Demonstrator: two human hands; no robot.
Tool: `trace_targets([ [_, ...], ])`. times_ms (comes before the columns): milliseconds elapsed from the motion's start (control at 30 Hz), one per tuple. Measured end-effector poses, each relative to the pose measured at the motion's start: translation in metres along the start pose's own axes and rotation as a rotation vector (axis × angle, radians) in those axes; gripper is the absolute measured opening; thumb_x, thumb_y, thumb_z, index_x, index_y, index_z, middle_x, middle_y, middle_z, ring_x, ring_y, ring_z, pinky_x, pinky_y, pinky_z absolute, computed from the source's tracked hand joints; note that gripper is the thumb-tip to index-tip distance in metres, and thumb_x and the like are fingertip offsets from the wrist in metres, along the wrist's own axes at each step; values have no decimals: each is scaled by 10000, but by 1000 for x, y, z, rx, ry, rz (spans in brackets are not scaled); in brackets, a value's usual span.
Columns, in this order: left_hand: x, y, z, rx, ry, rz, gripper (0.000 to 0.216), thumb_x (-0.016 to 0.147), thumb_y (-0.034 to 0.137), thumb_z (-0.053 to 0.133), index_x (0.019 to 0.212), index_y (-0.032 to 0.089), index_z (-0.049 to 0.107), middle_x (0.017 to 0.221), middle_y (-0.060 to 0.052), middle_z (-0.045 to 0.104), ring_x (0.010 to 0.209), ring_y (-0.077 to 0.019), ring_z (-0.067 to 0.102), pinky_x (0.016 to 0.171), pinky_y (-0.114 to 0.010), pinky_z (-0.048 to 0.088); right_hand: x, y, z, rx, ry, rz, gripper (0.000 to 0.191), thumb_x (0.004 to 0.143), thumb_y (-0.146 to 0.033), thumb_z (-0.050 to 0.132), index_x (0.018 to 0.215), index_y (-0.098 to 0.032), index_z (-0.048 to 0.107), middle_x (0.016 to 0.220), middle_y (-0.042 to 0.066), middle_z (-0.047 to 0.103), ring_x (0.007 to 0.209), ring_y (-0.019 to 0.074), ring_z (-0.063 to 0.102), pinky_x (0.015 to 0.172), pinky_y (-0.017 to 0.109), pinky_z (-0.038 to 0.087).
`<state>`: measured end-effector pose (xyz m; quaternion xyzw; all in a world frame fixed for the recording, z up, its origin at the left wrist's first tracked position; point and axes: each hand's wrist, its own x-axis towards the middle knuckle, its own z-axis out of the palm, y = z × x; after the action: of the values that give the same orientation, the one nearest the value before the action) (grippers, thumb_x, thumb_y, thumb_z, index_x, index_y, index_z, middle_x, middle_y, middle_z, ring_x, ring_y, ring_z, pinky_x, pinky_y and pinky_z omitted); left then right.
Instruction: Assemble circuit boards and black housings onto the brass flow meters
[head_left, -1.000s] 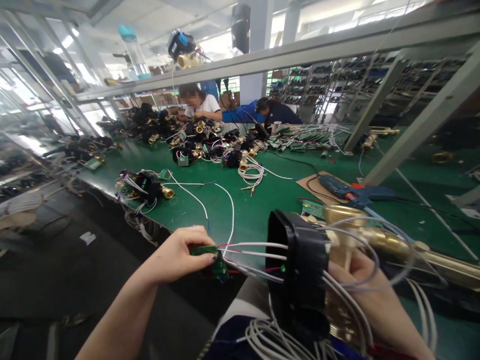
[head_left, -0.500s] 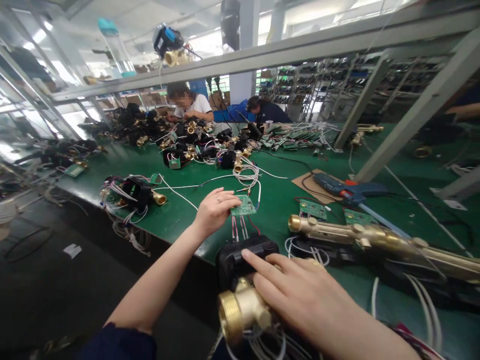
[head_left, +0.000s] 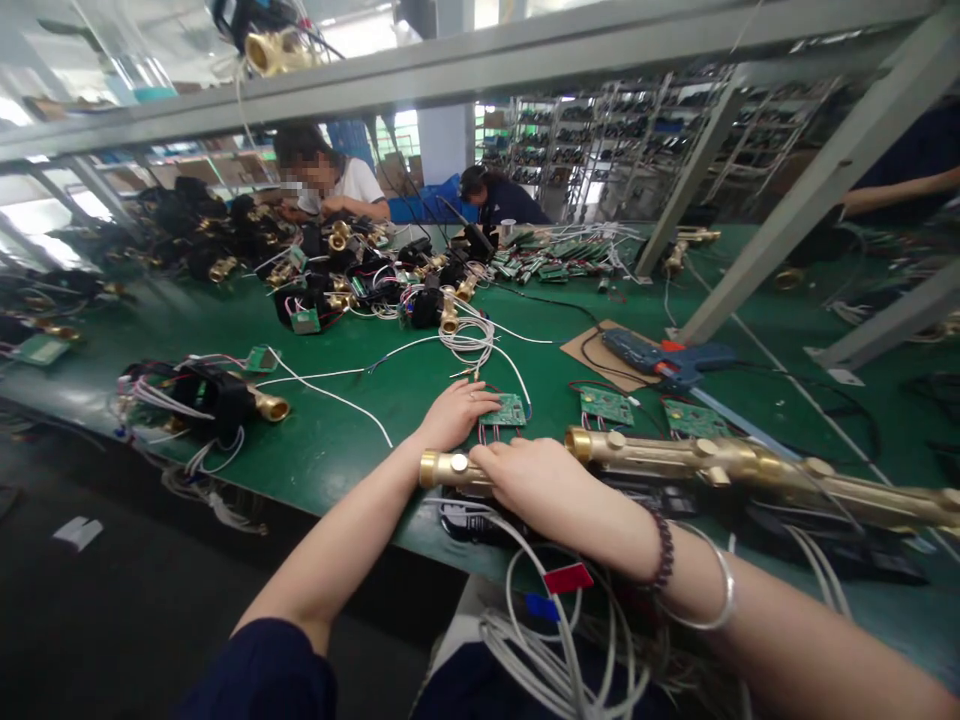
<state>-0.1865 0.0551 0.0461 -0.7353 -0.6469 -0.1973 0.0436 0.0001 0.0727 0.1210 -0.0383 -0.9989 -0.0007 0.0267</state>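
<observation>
My left hand [head_left: 455,414] is closed on the left edge of a small green circuit board [head_left: 507,409], its fingertips over the board. Short red and white wires run down from that board. My right hand [head_left: 541,492] grips a brass pipe fitting [head_left: 444,469], which lies sideways along the bench's near edge. Below the fitting, a black plastic housing [head_left: 466,522] faces down, partly covered by white cables. A loose bundle of white cable [head_left: 525,655] with red and blue tags hangs over my lap.
More brass fittings [head_left: 675,452] lie in a row at the right, two circuit boards [head_left: 606,405] behind them. A blue glue gun [head_left: 637,350] rests on cardboard. One wired unit [head_left: 199,395] sits at left. Piled parts and two people are across the bench; a metal shelf frame [head_left: 420,80] crosses above.
The black housing and its brass fitting went from upright near my body to lying on the bench, housing down. My right hand moved forward onto the fitting. The view shifted right.
</observation>
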Motion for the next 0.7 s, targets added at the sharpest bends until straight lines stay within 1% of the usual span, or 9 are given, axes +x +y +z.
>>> trace_targets([
  [67, -10, 1, -8, -32, 31, -81, 409, 800, 18, 439, 1097, 217, 638, 1254, -54, 595, 1248, -218, 464, 1043, -456, 365, -12, 3, -7, 7, 120, -17, 118, 825, -99, 579, 934, -139, 604, 901, 72, 673, 796, 241, 630, 681, 346, 493],
  [133, -31, 5, -25, -120, 131, -254, 467, 777, 11, 422, 1154, 214, 608, 1321, -59, 540, 1268, -203, 440, 1060, -434, 352, -34, 3, -14, 42, 313, -3, 79, 854, -133, 553, 907, -134, 611, 910, 87, 668, 829, 238, 617, 719, 342, 482],
  [200, -60, 17, -42, -277, 251, -499, 402, 783, 92, 466, 1141, 200, 614, 1247, -71, 596, 1175, -200, 528, 1025, -401, 398, -61, -2, -15, 142, 430, 66, 176, 922, -197, 453, 863, -155, 613, 830, 68, 666, 748, 204, 620, 668, 304, 474],
  [233, -76, 26, -49, -371, 302, -633, 337, 797, 177, 503, 1109, 184, 629, 1154, -82, 648, 1084, -209, 588, 971, -391, 445, -73, -7, -12, 206, 429, 103, 233, 944, -226, 410, 841, -172, 611, 778, 50, 662, 694, 185, 620, 628, 283, 467],
  [300, -105, 48, -53, -588, 355, -865, 328, 787, 342, 553, 1031, 148, 653, 961, -95, 704, 894, -225, 654, 833, -371, 517, -87, -20, -1, 325, 323, 148, 257, 945, -252, 405, 788, -200, 602, 699, 12, 652, 608, 158, 619, 553, 251, 443],
  [367, -124, 72, -47, -764, 359, -954, 360, 738, 408, 598, 966, 139, 667, 895, -93, 708, 824, -226, 661, 769, -347, 532, -88, -36, 14, 368, 226, 165, 217, 904, -212, 466, 720, -205, 580, 631, -10, 632, 538, 147, 610, 500, 241, 412],
  [500, -135, 109, -23, -875, 415, -973, 307, 688, 419, 647, 839, 154, 684, 887, -84, 693, 869, -223, 641, 788, -319, 516, -61, -69, 36, 248, 201, 200, 157, 817, -133, 547, 666, -170, 563, 588, 20, 614, 519, 165, 616, 469, 248, 391],
  [633, -133, 119, -17, -966, 440, -1016, 366, 704, 454, 628, 889, 141, 668, 893, -85, 692, 858, -217, 638, 814, -332, 506, -34, -86, 50, 185, -17, 137, 101, 814, -63, 550, 749, -114, 608, 678, 94, 668, 610, 198, 659, 483, 255, 434],
  [700, -133, 121, -18, -996, 439, -1010, 384, 741, 457, 588, 933, 131, 651, 951, -97, 676, 880, -212, 631, 832, -337, 499, -29, -90, 56, 182, -65, 108, 121, 794, -5, 545, 777, -97, 621, 707, 109, 680, 619, 206, 667, 490, 263, 451],
])
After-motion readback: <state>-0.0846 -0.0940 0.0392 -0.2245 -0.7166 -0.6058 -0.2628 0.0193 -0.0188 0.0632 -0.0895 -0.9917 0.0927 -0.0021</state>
